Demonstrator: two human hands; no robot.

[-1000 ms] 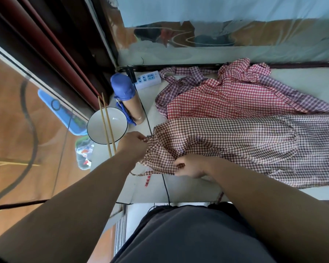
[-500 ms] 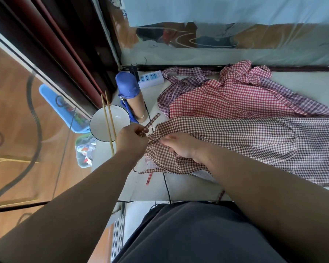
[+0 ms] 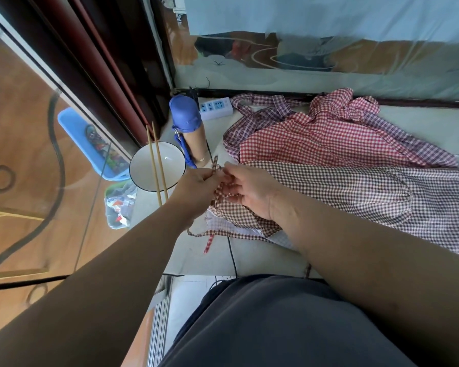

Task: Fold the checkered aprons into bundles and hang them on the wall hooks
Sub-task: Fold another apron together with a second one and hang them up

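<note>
- The brown checkered apron point(image 3: 342, 192) lies spread flat on the pale surface point(image 3: 249, 260), its gathered top end at the left where both hands meet; most likely it was laid out lengthwise so it can be folded or rolled from that end.
- The left hand point(image 3: 196, 189) is closed in a pinch on a narrow apron strap point(image 3: 215, 163), whose free end sticks up just above the fingers; holding it taut like this looks meant to keep the tie clear of the cloth.
- The right hand point(image 3: 249, 192) is curled, palm partly up, with its fingers tucked into the bunched fabric beside the strap. It grips the cloth loosely rather than in a fist, probably to steady the bundle's starting edge.
- A loose tie end point(image 3: 208, 243) dangles off the near edge of the apron, not yet gathered in.
- Behind it, touching along the far edge, lies the red checkered apron point(image 3: 316, 139), crumpled and unfolded, so it seems to be waiting its turn.
- Left of the hands stand a white bowl point(image 3: 143, 178) with chopsticks point(image 3: 157, 165) across it and a blue-capped bottle point(image 3: 188, 128), close enough that a swung strap could catch them.
- No wall hooks are in view, so hanging is still some way off.
</note>
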